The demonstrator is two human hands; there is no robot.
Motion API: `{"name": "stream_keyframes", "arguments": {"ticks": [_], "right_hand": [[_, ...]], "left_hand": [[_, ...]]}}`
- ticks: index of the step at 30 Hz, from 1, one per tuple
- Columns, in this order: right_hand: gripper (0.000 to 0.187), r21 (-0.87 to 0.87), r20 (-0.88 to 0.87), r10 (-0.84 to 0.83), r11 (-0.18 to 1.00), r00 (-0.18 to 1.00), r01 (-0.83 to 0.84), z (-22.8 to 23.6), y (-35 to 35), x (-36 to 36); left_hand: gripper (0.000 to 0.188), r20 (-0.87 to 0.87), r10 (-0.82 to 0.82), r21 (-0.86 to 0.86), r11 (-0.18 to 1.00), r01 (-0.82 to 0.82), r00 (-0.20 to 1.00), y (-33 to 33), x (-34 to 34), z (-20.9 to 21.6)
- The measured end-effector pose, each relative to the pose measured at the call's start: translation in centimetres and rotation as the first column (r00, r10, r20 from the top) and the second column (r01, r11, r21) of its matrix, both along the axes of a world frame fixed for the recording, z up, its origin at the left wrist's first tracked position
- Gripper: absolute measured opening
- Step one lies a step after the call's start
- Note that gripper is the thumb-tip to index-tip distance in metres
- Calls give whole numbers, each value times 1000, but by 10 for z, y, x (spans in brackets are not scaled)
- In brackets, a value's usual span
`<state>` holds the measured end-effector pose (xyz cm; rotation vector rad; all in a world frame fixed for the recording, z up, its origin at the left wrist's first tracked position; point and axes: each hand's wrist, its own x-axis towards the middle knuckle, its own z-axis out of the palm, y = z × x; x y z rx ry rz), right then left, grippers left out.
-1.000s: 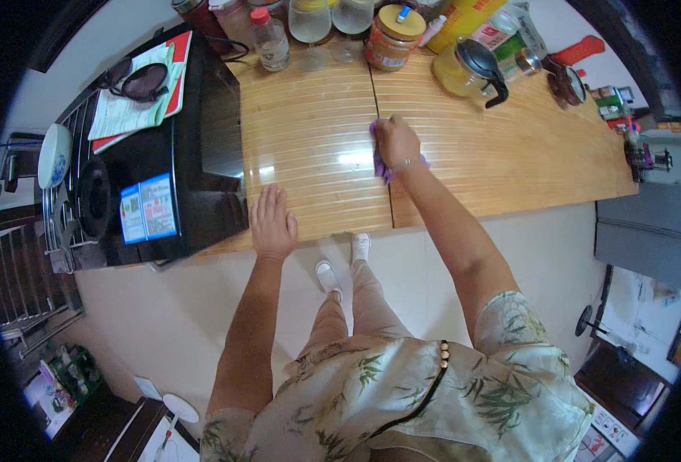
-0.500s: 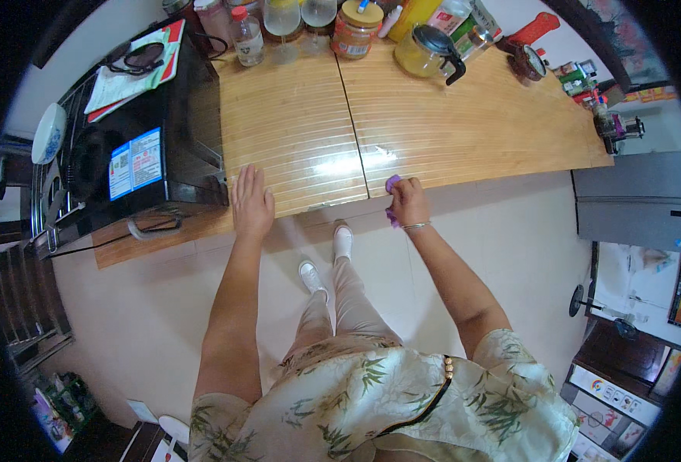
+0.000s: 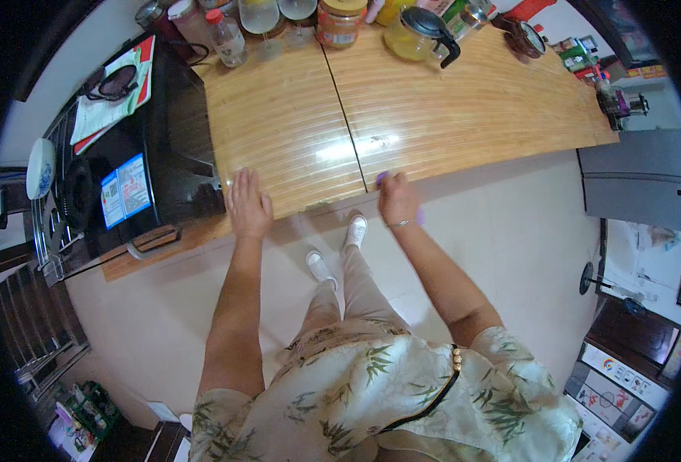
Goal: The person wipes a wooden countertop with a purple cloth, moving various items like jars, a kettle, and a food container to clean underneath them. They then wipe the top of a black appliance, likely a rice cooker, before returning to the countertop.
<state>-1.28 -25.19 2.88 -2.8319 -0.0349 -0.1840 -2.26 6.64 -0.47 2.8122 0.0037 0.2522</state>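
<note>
Keep your left hand (image 3: 248, 204) flat, fingers spread, on the desk (image 3: 448, 108) edge to steady you, and press the purple cloth (image 3: 383, 178), bunched under your right hand's (image 3: 397, 202) curled fingers at the near edge, firmly while you wipe.

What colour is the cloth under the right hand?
Purple cloth, peeking past the right hand; head view.

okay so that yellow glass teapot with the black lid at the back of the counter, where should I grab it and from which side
Take the teapot by its black handle, which juts out on its right side toward the open stretch of the wooden counter. Come in from the right with the right hand: that side looks free, while a jar stands close on the teapot's left. The body is rounded glass, likely harder to hold.
</note>
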Motion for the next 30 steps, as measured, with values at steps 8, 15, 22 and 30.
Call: {"name": "stream_keyframes", "arguments": {"ticks": [8,15,22,30], "right_hand": [[21,655,-347,243,754,906,49,2,58,-3],[39,712,-250,706,-330,663,620,43,3,-12],[39,633,-278,633,-445,723,633,45,1,-36],[36,792,-551,283,-118,785,599,52,-31,-44]], "left_hand": [[51,30,-55,-61,996,57,998,3,0,-5],[45,19,-32,-324,945,37,999,3,2,1],[41,-217,-159,-941,296,-163,963,-127,-59,74],[28,-293,-193,-956,36,-292,936,-149,-68,92]]}}
